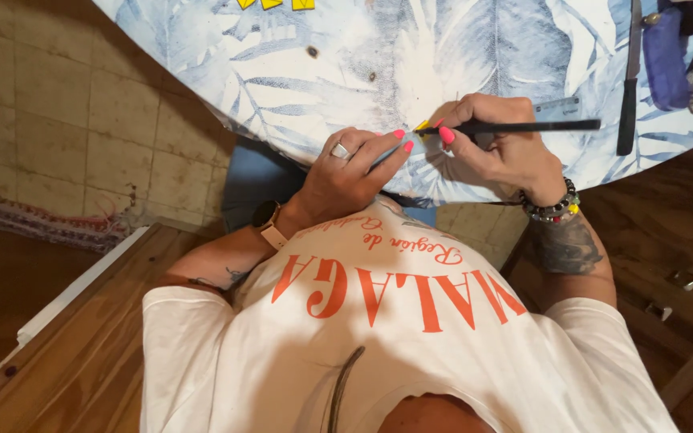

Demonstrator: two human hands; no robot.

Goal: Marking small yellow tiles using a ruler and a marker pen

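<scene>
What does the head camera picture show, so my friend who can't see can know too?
Seen from above, a person's right hand holds a thin black brush against a small yellow piece at the edge of a table with a blue leaf cloth. The left hand steadies the piece beside it.

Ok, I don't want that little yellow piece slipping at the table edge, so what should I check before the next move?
1. Right hand grip on black tool: ok, fingers closed around it.
2. Tool tip at yellow piece: ok.
3. Left hand fingertips beside the piece: ok.
4. Piece flat on leaf-print tablecloth: cannot tell, mostly hidden.
5. Long dark blade apart from both hands: ok.
</scene>
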